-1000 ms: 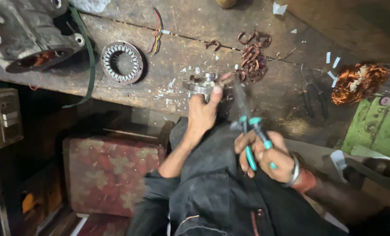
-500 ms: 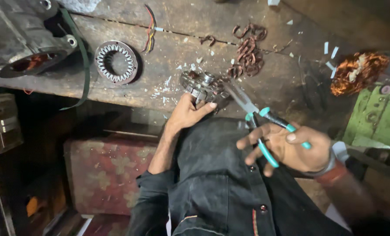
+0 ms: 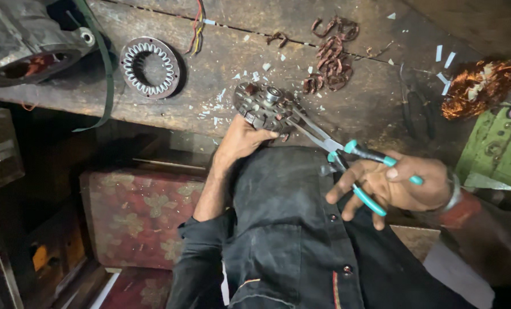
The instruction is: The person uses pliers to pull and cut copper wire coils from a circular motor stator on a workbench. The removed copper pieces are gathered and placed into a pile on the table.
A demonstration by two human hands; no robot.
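1. A round metal motor part (image 3: 265,107), a stator or rotor core with dark slots, is grasped at its lower edge by the fingers of the left hand (image 3: 239,142).
2. The part is held at the near edge of the worn wooden workbench (image 3: 169,109), tilted toward the person.
3. The teal handles of the long-nose pliers (image 3: 347,157) are clenched in the right hand (image 3: 398,184); the tips are placed against the part's right side.
4. A second ring-shaped stator core (image 3: 150,67) is laid flat on the bench, well apart to the left.
5. Cut copper wire pieces (image 3: 331,57) are scattered behind the part, and a copper coil bundle (image 3: 480,87) is seen at the far right.
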